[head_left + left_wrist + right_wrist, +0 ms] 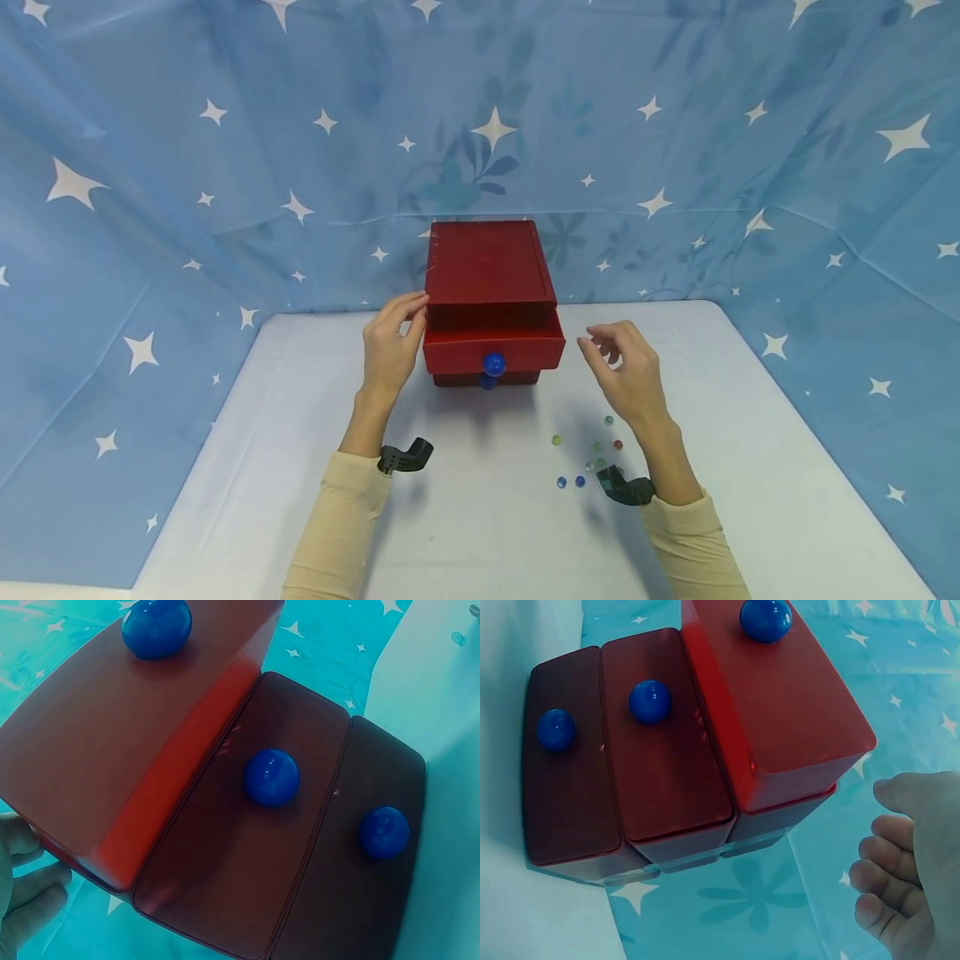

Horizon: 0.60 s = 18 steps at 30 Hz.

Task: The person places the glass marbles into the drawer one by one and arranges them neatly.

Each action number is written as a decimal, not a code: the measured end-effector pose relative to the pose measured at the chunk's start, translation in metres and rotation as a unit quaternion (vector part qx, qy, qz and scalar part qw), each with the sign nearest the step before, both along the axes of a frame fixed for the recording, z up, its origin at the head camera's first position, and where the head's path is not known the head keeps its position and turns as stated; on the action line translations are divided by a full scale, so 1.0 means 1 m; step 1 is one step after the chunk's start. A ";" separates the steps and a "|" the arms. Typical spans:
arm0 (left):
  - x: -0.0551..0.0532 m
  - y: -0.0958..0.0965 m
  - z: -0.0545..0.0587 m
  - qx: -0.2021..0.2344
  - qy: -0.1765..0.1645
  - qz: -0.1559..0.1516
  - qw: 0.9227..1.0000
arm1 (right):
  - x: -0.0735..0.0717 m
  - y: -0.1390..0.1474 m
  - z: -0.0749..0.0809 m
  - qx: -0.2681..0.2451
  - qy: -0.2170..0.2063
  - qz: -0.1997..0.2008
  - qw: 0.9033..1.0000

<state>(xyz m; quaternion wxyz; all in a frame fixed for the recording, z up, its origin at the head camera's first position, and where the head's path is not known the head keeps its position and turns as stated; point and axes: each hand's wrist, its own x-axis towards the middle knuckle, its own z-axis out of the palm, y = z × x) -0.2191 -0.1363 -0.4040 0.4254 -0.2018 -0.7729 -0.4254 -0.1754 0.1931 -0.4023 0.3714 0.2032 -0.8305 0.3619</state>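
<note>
A red three-drawer chest [487,262] stands at the far middle of the table, its top drawer [457,357] pulled out. Blue round knobs [272,778] sit on the drawer fronts, and the two lower drawers are closed in both wrist views. My left hand [388,346] is at the left side of the chest, with fingertips at or very near its edge; exact contact is hard to tell. Off to the right, my right hand [630,375] hovers apart from the drawer, fingers loosely bent and holding nothing.
Several small glass marbles, among them a red one [618,445], a yellow-green one [557,440] and a blue one [562,482], lie on the white table [465,508] in front of the right hand. A blue star-patterned cloth [360,150] hangs behind.
</note>
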 end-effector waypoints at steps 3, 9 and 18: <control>-0.001 0.000 0.000 0.001 0.000 0.000 1.000 | 0.000 0.001 -0.003 0.001 -0.007 -0.006 1.000; 0.000 0.000 0.000 0.001 -0.001 0.001 1.000 | 0.001 0.005 -0.007 0.003 -0.019 -0.017 1.000; -0.002 0.000 0.000 0.002 0.005 0.000 1.000 | 0.002 0.010 -0.016 0.012 -0.046 -0.030 0.998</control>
